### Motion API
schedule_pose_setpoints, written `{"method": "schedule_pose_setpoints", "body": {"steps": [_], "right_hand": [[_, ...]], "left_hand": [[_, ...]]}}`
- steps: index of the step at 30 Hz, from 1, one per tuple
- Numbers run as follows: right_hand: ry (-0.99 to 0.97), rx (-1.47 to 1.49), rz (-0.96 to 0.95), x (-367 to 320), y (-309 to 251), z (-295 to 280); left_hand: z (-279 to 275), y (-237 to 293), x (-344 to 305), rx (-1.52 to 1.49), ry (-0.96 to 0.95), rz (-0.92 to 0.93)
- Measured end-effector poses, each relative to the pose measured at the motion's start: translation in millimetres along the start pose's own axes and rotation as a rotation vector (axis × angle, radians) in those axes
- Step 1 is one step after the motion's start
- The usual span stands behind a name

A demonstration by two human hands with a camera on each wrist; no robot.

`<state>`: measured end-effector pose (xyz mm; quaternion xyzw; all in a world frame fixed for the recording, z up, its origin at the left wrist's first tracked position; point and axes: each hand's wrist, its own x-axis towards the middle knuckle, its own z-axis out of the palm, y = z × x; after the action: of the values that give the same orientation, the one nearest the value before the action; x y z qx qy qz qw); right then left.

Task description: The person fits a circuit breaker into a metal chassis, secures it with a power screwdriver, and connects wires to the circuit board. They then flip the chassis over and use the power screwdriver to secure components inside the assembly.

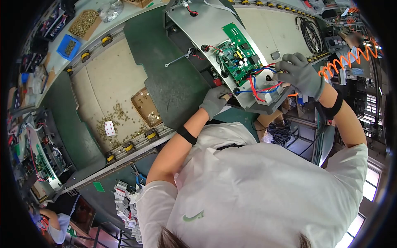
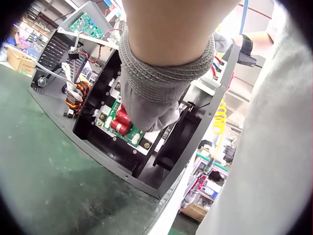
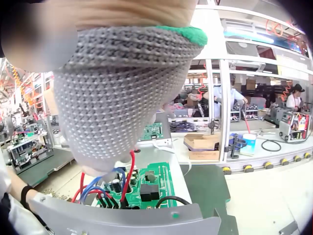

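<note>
A grey metal machine housing (image 1: 190, 31) stands open, with a green circuit board (image 1: 240, 53) mounted on its upper panel. At the board's right end my gloved right hand (image 1: 300, 74) bends its fingers around red and blue wires (image 1: 264, 89); in the right wrist view the wires (image 3: 105, 185) come out beneath the glove. My gloved left hand (image 1: 215, 101) reaches into the housing from the near side. The left wrist view has this hand (image 2: 149, 105) down inside, beside red cylindrical parts (image 2: 121, 122) on a small board; its fingertips are hidden. A copper-wound coil (image 2: 77, 98) sits in the neighbouring compartment.
The housing rests on a dark green board (image 1: 169, 95) over a roller line. Left of it are scattered brass screws (image 1: 118, 120) and a cardboard tray (image 1: 145, 107). A blue bin (image 1: 68, 47) stands farther back. An orange coiled hose (image 1: 347, 62) hangs at right.
</note>
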<state>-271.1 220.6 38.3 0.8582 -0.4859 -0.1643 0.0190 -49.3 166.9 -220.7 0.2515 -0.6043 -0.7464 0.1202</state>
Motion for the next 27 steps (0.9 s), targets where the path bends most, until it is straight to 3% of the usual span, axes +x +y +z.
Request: {"method": "schedule_pose_setpoints", "body": {"steps": [3,6,9,13,15,27], "right_hand": [[-0.117,0.242,-0.02,9,-2,-5],[-0.243,0.299,0.029,16,-10,-1],[-0.172,0.362,0.082,24,-24,13],[-0.238,0.263,0.115,31,-36,16],[-0.101,0.454,0.267,23,-24,20],[-0.187,0.223,0.126,28,-44,23]], "left_hand": [[0,-8,3,-0.017,-0.021,0.06],[0,-11,3,0.015,-0.041,0.061],[2,-11,2,-0.028,-0.035,0.04],[2,-12,1,0.018,-0.014,0.111],[7,-15,0,-0.14,0.0,0.029],[13,-18,1,-0.102,0.023,0.157]]}}
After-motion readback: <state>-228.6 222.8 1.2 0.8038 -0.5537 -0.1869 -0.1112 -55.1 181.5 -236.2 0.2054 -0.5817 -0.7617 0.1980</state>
